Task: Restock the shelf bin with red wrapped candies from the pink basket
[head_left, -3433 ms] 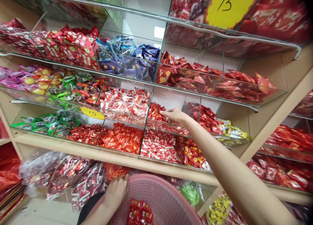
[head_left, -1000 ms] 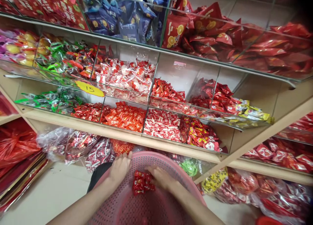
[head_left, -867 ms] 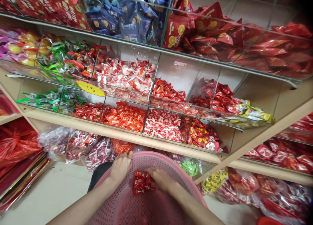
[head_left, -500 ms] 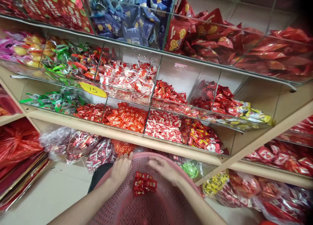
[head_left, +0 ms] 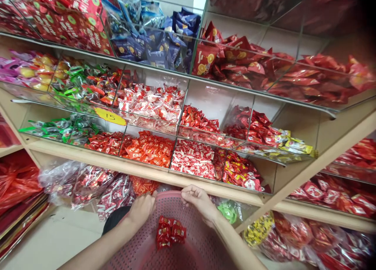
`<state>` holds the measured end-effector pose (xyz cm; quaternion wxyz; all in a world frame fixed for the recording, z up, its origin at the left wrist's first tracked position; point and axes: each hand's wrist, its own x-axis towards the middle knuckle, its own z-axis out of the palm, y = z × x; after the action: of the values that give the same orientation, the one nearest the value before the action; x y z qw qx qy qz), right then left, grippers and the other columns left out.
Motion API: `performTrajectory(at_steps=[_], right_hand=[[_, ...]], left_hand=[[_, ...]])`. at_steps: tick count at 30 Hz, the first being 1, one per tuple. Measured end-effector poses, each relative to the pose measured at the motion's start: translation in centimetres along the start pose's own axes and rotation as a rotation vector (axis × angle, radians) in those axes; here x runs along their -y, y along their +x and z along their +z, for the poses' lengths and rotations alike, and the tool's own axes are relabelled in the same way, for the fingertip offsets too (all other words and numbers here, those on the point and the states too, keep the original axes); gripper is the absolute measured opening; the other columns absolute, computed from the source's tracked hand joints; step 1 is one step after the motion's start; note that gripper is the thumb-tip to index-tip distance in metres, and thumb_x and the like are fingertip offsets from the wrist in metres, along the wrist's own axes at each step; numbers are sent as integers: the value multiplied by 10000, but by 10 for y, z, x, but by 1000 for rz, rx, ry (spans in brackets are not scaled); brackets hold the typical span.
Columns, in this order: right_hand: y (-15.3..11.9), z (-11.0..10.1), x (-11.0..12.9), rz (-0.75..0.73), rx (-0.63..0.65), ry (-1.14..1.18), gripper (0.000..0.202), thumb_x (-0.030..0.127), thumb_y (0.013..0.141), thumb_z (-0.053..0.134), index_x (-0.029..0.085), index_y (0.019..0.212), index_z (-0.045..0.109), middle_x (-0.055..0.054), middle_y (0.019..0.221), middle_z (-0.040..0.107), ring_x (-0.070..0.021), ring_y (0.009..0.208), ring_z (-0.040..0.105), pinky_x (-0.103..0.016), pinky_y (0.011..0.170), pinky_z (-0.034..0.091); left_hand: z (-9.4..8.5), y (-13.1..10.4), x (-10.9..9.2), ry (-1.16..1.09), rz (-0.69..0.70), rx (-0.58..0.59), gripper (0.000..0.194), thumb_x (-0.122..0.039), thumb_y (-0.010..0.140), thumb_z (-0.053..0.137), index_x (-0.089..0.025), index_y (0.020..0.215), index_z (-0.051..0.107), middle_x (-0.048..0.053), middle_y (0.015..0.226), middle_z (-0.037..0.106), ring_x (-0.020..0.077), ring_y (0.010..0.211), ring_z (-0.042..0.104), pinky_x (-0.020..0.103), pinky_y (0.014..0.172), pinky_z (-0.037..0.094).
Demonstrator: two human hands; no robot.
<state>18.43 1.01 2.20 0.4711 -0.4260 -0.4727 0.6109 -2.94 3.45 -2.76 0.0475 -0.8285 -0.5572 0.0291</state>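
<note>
A pink perforated basket [head_left: 202, 238] is at the bottom centre, with several red wrapped candies [head_left: 170, 231] lying inside it. My left hand [head_left: 142, 208] grips the basket's rim on the left, its fingers curled over the edge. Over the right part of the rim is my right hand [head_left: 197, 201], its fingers drawn together in a pinch; something small and thin may be at the fingertips, too small to make out.
Clear-fronted shelf bins [head_left: 147, 148] of wrapped candies rise ahead, with a yellow tag [head_left: 110, 116] marked 15. Bagged candies [head_left: 114, 197] lie under the shelf on the left, and more bags [head_left: 293, 227] on the right. A slanted wooden edge [head_left: 317, 160] runs at right.
My right hand's fingers have gone from spread out to pinched together near the rim. My left hand stays on the rim. The view has shifted, so the shelves appear slightly lower.
</note>
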Motion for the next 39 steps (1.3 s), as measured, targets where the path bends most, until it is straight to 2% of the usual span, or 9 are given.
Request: performTrajectory(at_steps=[5, 7, 9, 10, 13, 15, 23, 29, 39], right_hand=[[5, 16, 52, -144, -4, -495, 523, 545, 799, 502, 165, 440, 498, 50, 327, 406, -58, 314, 339, -220, 394, 284], [5, 21, 94, -309, 11, -592, 459, 482, 841, 472, 151, 541, 581, 28, 422, 493, -75, 400, 428, -224, 461, 359], [8, 22, 141, -549, -13, -662, 245, 381, 800, 569, 162, 878, 644, -1, 670, 619, -107, 611, 540, -241, 597, 427], [12, 21, 163, -643, -64, -696, 281, 353, 786, 586, 170, 996, 619, -10, 738, 632, -116, 660, 549, -253, 628, 437], [31, 15, 216, -784, -257, -801, 293, 314, 751, 602, 137, 984, 616, -28, 742, 637, -121, 640, 540, -267, 626, 438], [47, 10, 236, -746, -368, -879, 252, 308, 711, 624, 121, 880, 632, -26, 682, 630, -123, 603, 536, -266, 606, 427], [75, 10, 237, -481, -483, -1175, 308, 359, 638, 656, 170, 447, 505, 44, 407, 421, -107, 492, 430, -249, 500, 306], [76, 11, 238, -469, -491, -1174, 253, 288, 626, 635, 165, 439, 515, 49, 412, 380, -100, 493, 405, -246, 498, 299], [54, -2, 245, -622, -490, -1045, 315, 391, 705, 591, 140, 520, 546, 38, 475, 419, -87, 502, 379, -241, 519, 321]], left_hand=[[-2, 8, 6, 0, 42, 12, 390, -210, 897, 424, -103, 1263, 501, 139, 935, 668, 252, 887, 639, 349, 757, 508], [0, 8, 6, 1, 39, 9, 384, -191, 900, 403, -98, 1257, 508, 148, 927, 665, 261, 884, 639, 365, 753, 510], [1, 7, 5, 3, 31, 2, 384, -169, 903, 377, -94, 1255, 511, 155, 908, 665, 270, 880, 640, 383, 749, 510], [2, 6, 5, 0, 27, 2, 388, -162, 903, 369, -94, 1259, 507, 158, 905, 664, 274, 879, 640, 388, 744, 511], [3, 4, 5, -17, 23, 5, 407, -148, 889, 383, -100, 1280, 485, 165, 927, 663, 279, 878, 639, 392, 736, 514], [4, 2, 6, -22, 23, -10, 410, -140, 879, 396, -108, 1277, 490, 169, 960, 661, 276, 878, 639, 392, 739, 514], [8, 0, 7, -10, 30, -51, 398, -149, 896, 378, -103, 1274, 493, 173, 991, 662, 263, 892, 640, 384, 759, 514], [6, 1, 6, -29, 25, -46, 397, -135, 886, 365, -112, 1251, 519, 169, 943, 668, 259, 847, 651, 374, 727, 518], [-2, 1, 5, -33, 12, 8, 437, -112, 861, 376, -101, 1285, 478, 183, 1014, 653, 272, 920, 633, 383, 782, 502]])
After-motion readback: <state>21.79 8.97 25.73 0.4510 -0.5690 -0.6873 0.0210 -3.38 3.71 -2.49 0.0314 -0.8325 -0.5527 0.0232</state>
